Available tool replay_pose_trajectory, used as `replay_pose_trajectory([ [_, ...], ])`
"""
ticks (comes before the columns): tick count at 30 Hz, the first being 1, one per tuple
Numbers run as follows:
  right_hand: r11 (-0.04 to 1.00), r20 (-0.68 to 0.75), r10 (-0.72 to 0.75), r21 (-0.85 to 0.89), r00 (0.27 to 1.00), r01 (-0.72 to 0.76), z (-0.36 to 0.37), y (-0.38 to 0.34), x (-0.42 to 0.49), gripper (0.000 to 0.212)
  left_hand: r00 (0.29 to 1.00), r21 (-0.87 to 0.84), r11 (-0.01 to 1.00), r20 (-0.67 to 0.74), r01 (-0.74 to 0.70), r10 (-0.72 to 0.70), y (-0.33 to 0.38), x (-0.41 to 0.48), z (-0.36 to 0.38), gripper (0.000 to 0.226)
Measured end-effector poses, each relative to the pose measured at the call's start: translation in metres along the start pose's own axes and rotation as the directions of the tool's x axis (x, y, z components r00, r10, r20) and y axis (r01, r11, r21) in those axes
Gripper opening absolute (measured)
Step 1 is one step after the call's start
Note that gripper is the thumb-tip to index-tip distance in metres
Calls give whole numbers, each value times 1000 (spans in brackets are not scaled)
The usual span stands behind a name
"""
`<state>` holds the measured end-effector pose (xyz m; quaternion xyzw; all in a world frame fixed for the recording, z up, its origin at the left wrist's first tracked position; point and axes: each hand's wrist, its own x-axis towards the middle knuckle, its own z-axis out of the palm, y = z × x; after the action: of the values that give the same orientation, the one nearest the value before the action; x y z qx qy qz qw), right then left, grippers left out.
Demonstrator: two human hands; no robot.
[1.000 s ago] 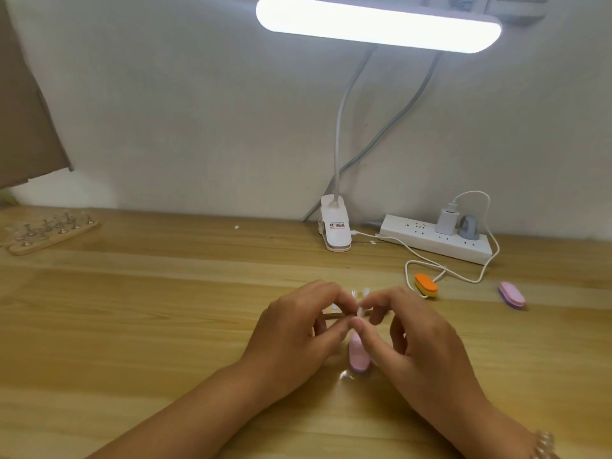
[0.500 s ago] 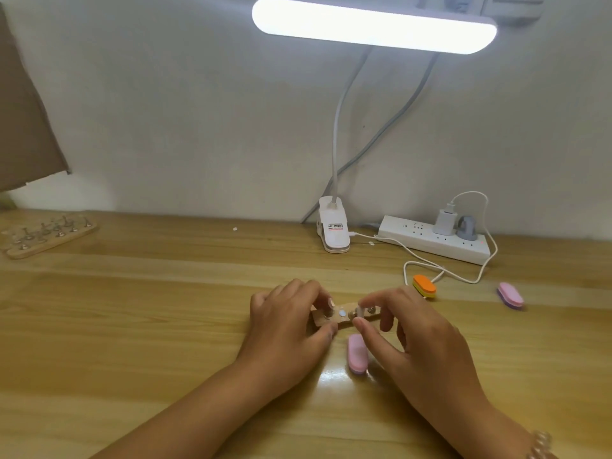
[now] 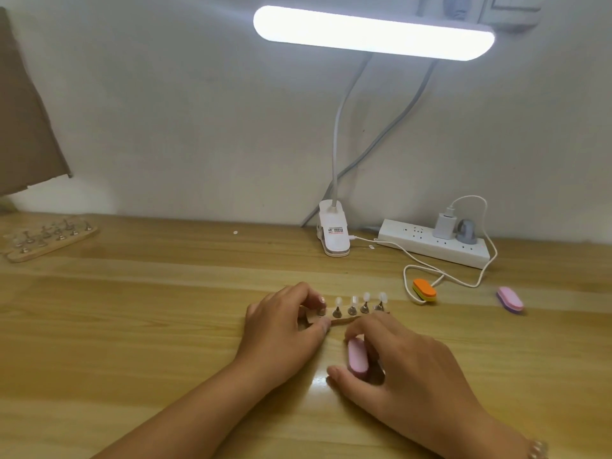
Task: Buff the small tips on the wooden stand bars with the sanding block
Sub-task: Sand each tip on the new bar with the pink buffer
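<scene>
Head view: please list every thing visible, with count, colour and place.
table: 1, wood, below everything
bar: 1, wood, table centre
tips: 4 visible, white, on the bar
pink block: 1, pink, before the bar
orange block: 1, orange, right of bar
purple block: 1, pink-purple, far right
far stand: count unclear, wood, far left
lamp: 1, white, lit, clipped at back
power strip: 1, white, back right
charger: 1, white, in strip
cardboard: 1, brown, upper left
left hand: 1, pinches bar's left end
right hand: 1, fingers curled on pink block
</scene>
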<state>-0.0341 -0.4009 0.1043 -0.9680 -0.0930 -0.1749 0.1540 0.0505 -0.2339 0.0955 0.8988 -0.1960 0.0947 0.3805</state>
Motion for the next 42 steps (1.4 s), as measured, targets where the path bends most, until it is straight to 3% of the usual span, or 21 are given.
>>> replay_pose_trajectory([
  [4, 1000, 30, -2, 5, 1000, 1, -1, 2, 0, 48, 1000, -11, 1000, -13, -19, 19, 1, -1, -1, 12],
  [10, 999, 11, -17, 52, 1000, 16, 1, 5, 0, 43, 974, 206, 959, -73, -195, 214, 5, -6, -1, 10],
  [12, 992, -35, 16, 126, 999, -12, 1, 6, 2, 43, 947, 191, 945, -133, -266, 293, 7, -9, -1, 6],
  [15, 956, -229, 98, 290, 969, -28, -2, 11, 4, 43, 912, 160, 918, -142, -363, 385, 12, -14, 0, 7],
  [18, 960, -295, 76, 279, 953, 10, -2, 9, 5, 42, 878, 139, 886, -131, -443, 460, 12, -16, 1, 13],
  [25, 940, -337, 93, 340, 937, 29, 0, 12, 7, 36, 855, 127, 853, -54, -506, 515, 11, -16, 0, 15],
  [29, 945, -311, -19, 304, 950, 119, 4, 5, 5, 39, 882, 31, 886, -83, -463, 464, 9, -14, -2, 25],
  [34, 901, -345, 125, 433, 930, 40, 1, 12, 8, 38, 841, 117, 838, -36, -533, 540, 13, -18, 0, 18],
  [39, 927, -306, 9, 360, 952, 107, 5, 6, 5, 40, 881, 11, 888, -121, -460, 457, 8, -14, -3, 14],
  [42, 881, -334, 134, 471, 933, 42, 2, 12, 8, 38, 825, 68, 825, -40, -561, 564, 14, -19, 0, 11],
])
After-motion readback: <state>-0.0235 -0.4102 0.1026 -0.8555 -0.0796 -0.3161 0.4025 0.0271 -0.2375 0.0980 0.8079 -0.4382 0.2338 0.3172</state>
